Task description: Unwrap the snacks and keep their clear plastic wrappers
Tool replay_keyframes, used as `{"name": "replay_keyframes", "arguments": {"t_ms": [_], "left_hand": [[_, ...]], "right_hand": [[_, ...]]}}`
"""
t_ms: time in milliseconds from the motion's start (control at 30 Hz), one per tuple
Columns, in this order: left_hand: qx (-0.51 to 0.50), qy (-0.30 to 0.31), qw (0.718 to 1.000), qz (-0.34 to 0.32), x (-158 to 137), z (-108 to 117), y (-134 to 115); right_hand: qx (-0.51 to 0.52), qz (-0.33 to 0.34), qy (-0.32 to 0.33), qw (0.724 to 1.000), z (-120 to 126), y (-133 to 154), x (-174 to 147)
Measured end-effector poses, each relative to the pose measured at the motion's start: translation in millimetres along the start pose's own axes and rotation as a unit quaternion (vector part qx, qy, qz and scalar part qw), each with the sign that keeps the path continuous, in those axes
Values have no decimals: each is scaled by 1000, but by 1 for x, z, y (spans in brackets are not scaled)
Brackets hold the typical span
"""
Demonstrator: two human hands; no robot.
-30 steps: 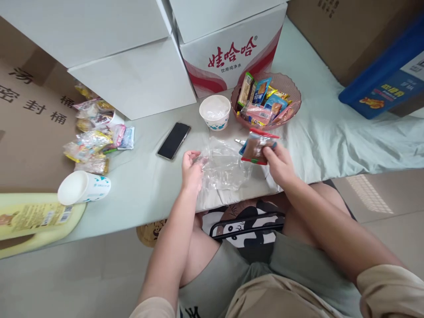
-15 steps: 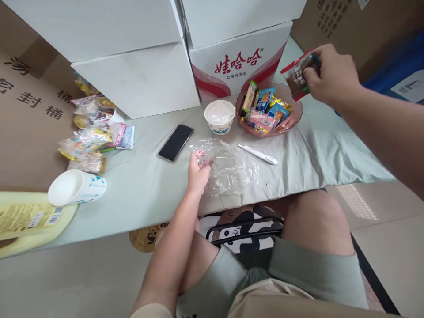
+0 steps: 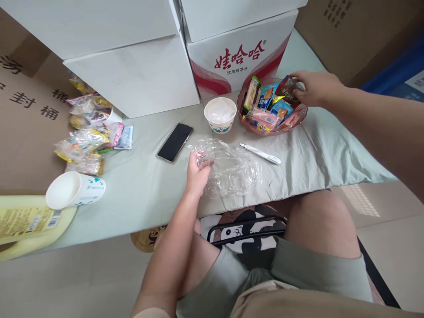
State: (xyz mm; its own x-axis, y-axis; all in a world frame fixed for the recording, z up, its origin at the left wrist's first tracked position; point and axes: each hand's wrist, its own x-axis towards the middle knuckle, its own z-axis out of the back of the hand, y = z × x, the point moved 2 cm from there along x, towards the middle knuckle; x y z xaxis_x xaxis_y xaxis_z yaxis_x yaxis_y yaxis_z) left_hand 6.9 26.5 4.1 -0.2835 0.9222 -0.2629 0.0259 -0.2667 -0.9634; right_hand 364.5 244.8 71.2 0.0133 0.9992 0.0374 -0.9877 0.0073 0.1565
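Observation:
My right hand [image 3: 306, 86] is closed on a dark brown snack packet [image 3: 290, 90] with a red edge, at the right side of a pink glass bowl [image 3: 245, 125]. Several wrapped snacks fill that bowl, among them a blue packet [image 3: 266, 95] and a pink packet [image 3: 263, 117]. On the cloth nearer to me, my left hand [image 3: 198, 176] pinches the left edge of a clear plastic bag [image 3: 232, 170] lying crumpled. Just right of the bag lies a white pen-like tool [image 3: 261, 153]. A paper cup [image 3: 221, 126] with clear plastic in it stands left of the bowl.
A phone [image 3: 175, 141] lies left of the cup. Stacked white cartons [image 3: 245, 62] stand behind. At the left are several bagged snacks [image 3: 89, 141], a paper cup on its side [image 3: 77, 189] and a yellow jug [image 3: 33, 225]. The table's front edge runs above my knees.
My right hand has lowered the brown packet from above the bowl's right rim down among the snacks. My left hand has stayed on the clear bag. The view has shifted slightly.

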Motion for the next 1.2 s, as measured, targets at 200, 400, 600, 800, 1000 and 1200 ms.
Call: {"name": "replay_keyframes", "arguments": {"t_ms": [200, 400, 600, 800, 1000, 1200], "left_hand": [[-77, 12, 994, 73, -1, 3, -8], [-104, 35, 991, 70, 5, 8, -16], [-22, 82, 994, 70, 4, 16, -12], [43, 184, 977, 98, 5, 39, -17], [78, 139, 986, 46, 8, 48, -20], [46, 96, 991, 86, 11, 37, -21]], "right_hand": [[84, 93, -143, 982, 22, 41, -80], [261, 423, -59, 866, -44, 114, -225], [225, 398, -12, 889, -88, 135, -253], [180, 282, -19, 942, -81, 111, -239], [152, 169, -61, 972, -75, 91, -233], [291, 189, -142, 927, -60, 78, -231]]}}
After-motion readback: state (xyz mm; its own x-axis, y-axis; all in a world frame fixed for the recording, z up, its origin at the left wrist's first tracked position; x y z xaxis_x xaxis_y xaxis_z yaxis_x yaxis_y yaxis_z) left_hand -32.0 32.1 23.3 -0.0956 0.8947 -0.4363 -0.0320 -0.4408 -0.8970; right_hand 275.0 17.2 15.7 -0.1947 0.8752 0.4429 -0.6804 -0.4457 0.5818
